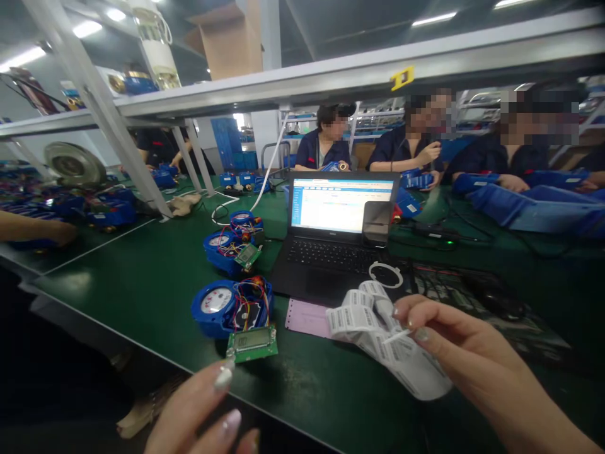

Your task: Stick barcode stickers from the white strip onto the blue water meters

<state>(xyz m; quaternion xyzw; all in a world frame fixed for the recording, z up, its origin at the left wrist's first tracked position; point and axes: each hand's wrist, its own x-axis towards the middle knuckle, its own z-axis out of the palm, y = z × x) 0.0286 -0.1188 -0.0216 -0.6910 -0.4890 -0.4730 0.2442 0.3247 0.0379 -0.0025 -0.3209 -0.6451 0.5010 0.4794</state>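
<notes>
My right hand [454, 343] is pinched on a strip of white barcode labels [378, 328] that curls over the green table beside an open laptop [338, 239]. My left hand [203, 410] hovers low at the table's front edge with its fingers apart, holding nothing, its fingertip close to a small green circuit board with a display [252, 343]. That board is wired to a blue water meter [227, 304] with its dial showing. A pink paper slip [307, 317] lies under the labels.
Two more blue meters [231, 246] with loose wires sit behind the first. A white ring [385, 274] rests on the laptop. A black keyboard [477, 302] lies at right. Three people in dark uniforms sit across the table; another person's arm [35, 230] rests at far left.
</notes>
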